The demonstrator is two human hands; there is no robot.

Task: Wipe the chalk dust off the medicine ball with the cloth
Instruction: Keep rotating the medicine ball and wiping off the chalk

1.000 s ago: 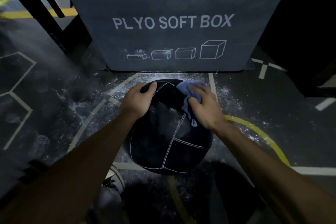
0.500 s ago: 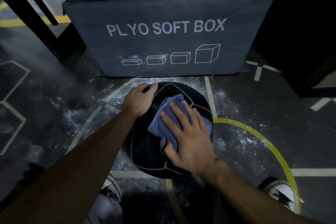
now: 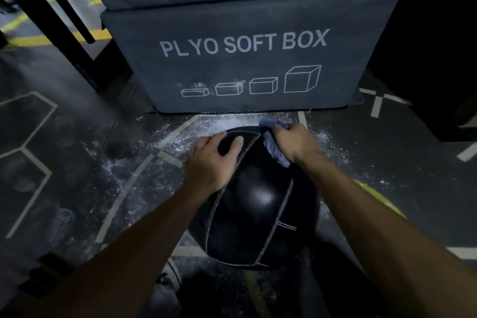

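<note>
The medicine ball [image 3: 254, 212] sits on the gym floor [image 3: 77, 162] directly in front of the stacked plyo soft box [image 3: 245, 59], under both arms. The left hand [image 3: 210, 162] rests on its upper left shoulder with fingers spread fairly flat over the curve and the thumb laid across a panel, steadying rather than gripping. The right hand [image 3: 296, 143] is on the far upper right of the ball, fingers curled around the bunched blue cloth [image 3: 275, 146], which is pressed against the surface; part of the cloth trails out below the palm toward the person.

Judging progress: the panels between and below the two hands look dark and glossy, with a highlight near the middle and no obvious white film, so the near and top faces appear largely wiped. The far side beyond the right hand and the underside are hidden, so their state cannot be told. The seams are pale, but whether that is stitching or trapped dust is unclear. Chalk dust [image 3: 219, 124] lies thick on the floor just beyond the hands, close to the ball, and could get back onto it if it rolls. The job seems well along, not clearly finished.
</note>
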